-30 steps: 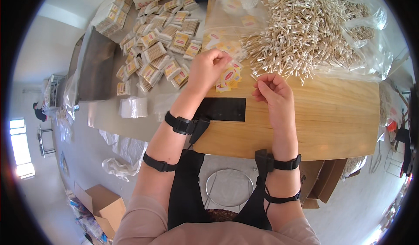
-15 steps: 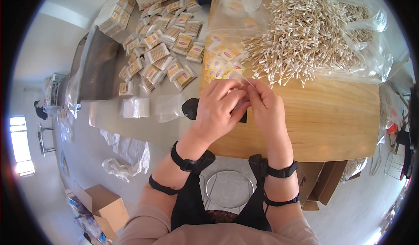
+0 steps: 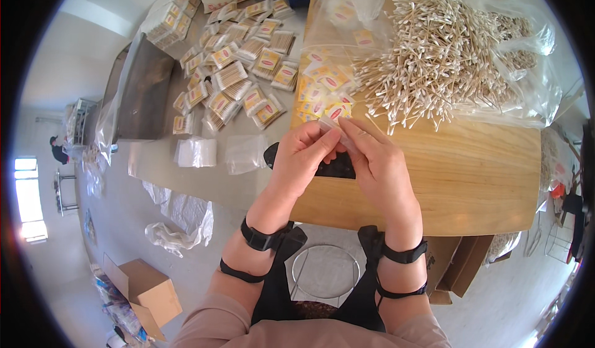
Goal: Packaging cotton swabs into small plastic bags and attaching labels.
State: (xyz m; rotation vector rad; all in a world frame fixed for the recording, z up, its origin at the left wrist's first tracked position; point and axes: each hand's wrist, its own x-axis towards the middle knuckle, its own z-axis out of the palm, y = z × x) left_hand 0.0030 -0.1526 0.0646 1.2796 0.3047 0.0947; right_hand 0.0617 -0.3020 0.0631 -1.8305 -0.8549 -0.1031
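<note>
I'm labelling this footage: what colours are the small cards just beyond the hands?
Cards: yellow and white, with red ovals; the head view shows them.

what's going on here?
Someone at a wooden tabletop has both hands together, left hand and right hand pinching a piece of clear plastic. Just beyond the fingers lie loose yellow-and-white cards, with a big heap of cotton swabs to the right of them. Filled swab packets are scattered over the grey surface at left, and flat clear bags lie nearer the person.
</note>
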